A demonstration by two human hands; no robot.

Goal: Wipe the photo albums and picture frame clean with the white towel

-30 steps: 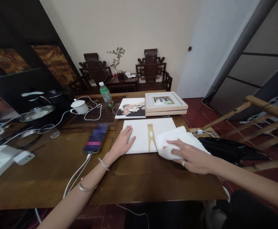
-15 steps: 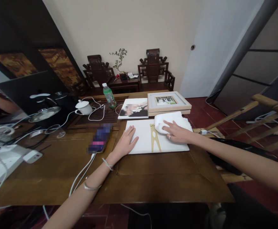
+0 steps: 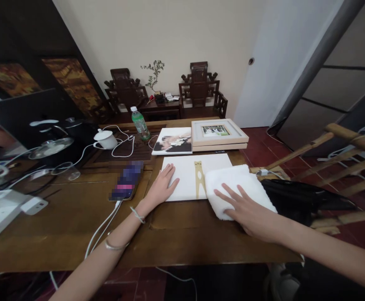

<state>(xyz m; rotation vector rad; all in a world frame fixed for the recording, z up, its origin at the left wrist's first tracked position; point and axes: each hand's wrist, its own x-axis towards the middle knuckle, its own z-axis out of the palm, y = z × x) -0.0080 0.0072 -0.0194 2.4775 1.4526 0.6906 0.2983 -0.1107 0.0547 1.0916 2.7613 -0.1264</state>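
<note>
A flat white panel (image 3: 182, 177) lies on the table, with a gold, long-legged, cat-like figure (image 3: 198, 177) on its face. My left hand (image 3: 163, 184) rests on the panel's left edge, fingers stretched out and nothing in them. Over the panel's right side lies a folded white towel (image 3: 254, 188), which overhangs the near edge onto the wood. My right hand (image 3: 245, 211) lies palm down on this towel, fingers spread and pressing on it. The towel covers the panel's right corner.
Behind the panel are a photo print (image 3: 173, 142) and stacked wooden picture frames (image 3: 220, 144). A charging phone (image 3: 126, 182), a lidded white cup (image 3: 105, 139), a green-labelled bottle (image 3: 140, 124) and a power strip (image 3: 1, 213) stand leftward on the wooden table (image 3: 182, 242). A bamboo chair (image 3: 354, 167) is at right.
My right hand has slid the towel toward me and slightly right, down to the panel's near edge, and its fingers are more spread. My left hand has stayed on the panel.
</note>
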